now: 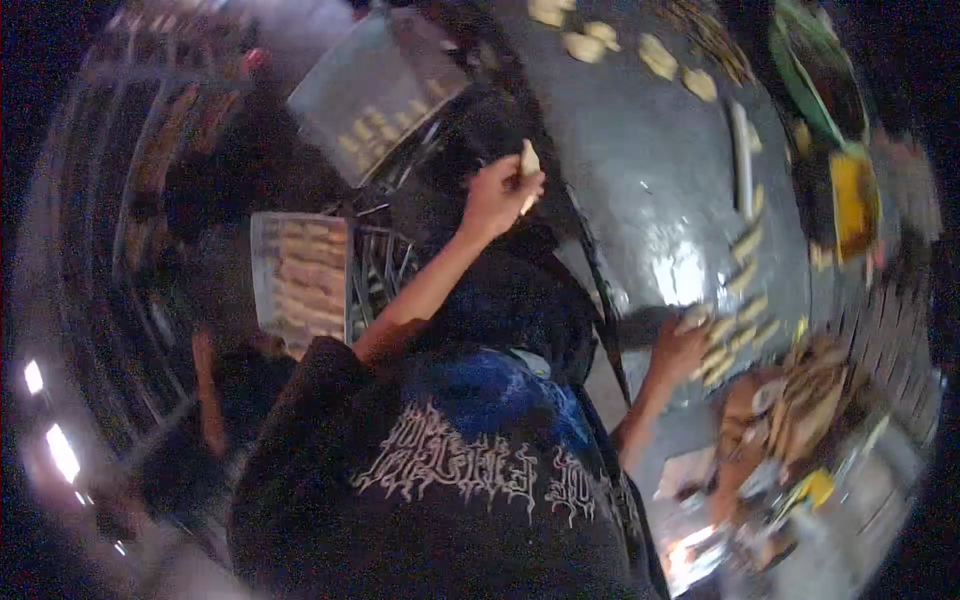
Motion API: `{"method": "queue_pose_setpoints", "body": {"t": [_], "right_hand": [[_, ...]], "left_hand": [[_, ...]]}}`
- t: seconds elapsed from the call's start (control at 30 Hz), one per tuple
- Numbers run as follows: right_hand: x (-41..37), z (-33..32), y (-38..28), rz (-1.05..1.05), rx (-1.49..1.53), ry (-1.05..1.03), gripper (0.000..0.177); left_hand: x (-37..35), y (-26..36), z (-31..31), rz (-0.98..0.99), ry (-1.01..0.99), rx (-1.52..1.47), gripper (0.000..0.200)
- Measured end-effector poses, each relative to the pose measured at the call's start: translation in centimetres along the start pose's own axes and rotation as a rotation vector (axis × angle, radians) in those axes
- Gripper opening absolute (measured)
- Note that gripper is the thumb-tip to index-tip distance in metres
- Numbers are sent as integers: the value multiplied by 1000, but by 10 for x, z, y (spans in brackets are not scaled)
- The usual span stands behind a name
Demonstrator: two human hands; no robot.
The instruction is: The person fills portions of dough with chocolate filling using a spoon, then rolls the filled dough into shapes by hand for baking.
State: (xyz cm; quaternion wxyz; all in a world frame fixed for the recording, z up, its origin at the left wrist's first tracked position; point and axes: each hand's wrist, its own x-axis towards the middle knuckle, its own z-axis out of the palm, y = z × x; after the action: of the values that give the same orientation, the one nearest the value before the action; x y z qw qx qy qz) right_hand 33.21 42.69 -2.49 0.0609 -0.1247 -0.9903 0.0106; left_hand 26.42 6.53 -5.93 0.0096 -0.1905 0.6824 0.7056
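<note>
left hand (495,195) has its grip pinched around a pale dough piece (528,163), held up by the steel bench (650,170) edge. right hand (680,345) sits on the dough sticks (735,325) there, can't tell its grip.

I see a pale, flat dough piece (529,160) held upright in the left hand's (495,195) grip, left of the shiny desk (640,150). Short pale dough sticks (738,330) lie in loose rows on it, touching the right hand (680,345).

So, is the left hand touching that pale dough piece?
Touching. The head view shows the left hand raised, pinching the pale dough piece between its fingers, with no gap.
</note>
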Motion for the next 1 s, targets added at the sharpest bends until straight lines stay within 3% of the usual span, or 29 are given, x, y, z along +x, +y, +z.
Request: {"method": "queue_pose_setpoints", "body": {"t": [0.03,0.1,0.13,0.17,0.2,0.27,0.3,0.33,0.37,0.43,0.47,0.53,0.57,0.63,0.7,0.73,0.77,0.8,0.83,0.93,1.0], "right_hand": [[-2,14,11,-240,-216,151,58],[-5,26,23,-1,229,2,57],[-1,25,30,47,168,-105,50],[6,31,46,49,226,-189,46],[13,39,63,55,282,-273,42],[38,38,87,-321,-32,-428,41],[47,50,87,-193,261,-444,41],[49,36,48,72,579,-482,40],[51,12,-32,393,1014,-464,38],[52,-16,-175,516,1333,-489,36],[51,-23,-243,123,1279,-642,34],[53,9,-363,54,1060,-767,33],[54,16,-431,-112,1101,-854,31],[60,126,-502,-341,901,-878,33],[65,181,-595,-494,1002,-911,36],[65,215,-628,-574,961,-810,36],[65,250,-655,-651,920,-709,37],[68,278,-687,-675,783,-748,41],[66,321,-711,-686,631,-803,46],[57,388,-719,-1094,562,-426,40],[51,404,-705,-1046,343,-497,45]], "left_hand": [[-3,-9,-18,15,21,89,24],[-11,-27,-48,67,134,151,25],[-17,-32,-63,84,182,182,25],[-16,-31,-73,135,236,208,26],[-16,-41,-86,67,274,135,27],[-16,-67,-111,-63,356,-16,29],[-15,-65,-129,-69,386,13,33],[-13,-70,-145,-94,411,-2,34],[-7,-79,-160,-117,432,-14,35],[15,-91,-192,-151,499,-37,36],[29,-95,-206,-157,549,-51,36],[67,-105,-236,-152,621,16,38],[88,-108,-253,-142,648,103,39],[134,-126,-283,-167,655,177,40],[187,-160,-320,-238,597,157,40],[208,-173,-332,-178,678,226,40],[229,-184,-337,-117,755,297,40],[250,-197,-345,-51,832,370,40],[274,-231,-357,-69,783,411,39],[305,-270,-370,-93,687,497,41],[303,-272,-368,-125,665,509,46]]}}
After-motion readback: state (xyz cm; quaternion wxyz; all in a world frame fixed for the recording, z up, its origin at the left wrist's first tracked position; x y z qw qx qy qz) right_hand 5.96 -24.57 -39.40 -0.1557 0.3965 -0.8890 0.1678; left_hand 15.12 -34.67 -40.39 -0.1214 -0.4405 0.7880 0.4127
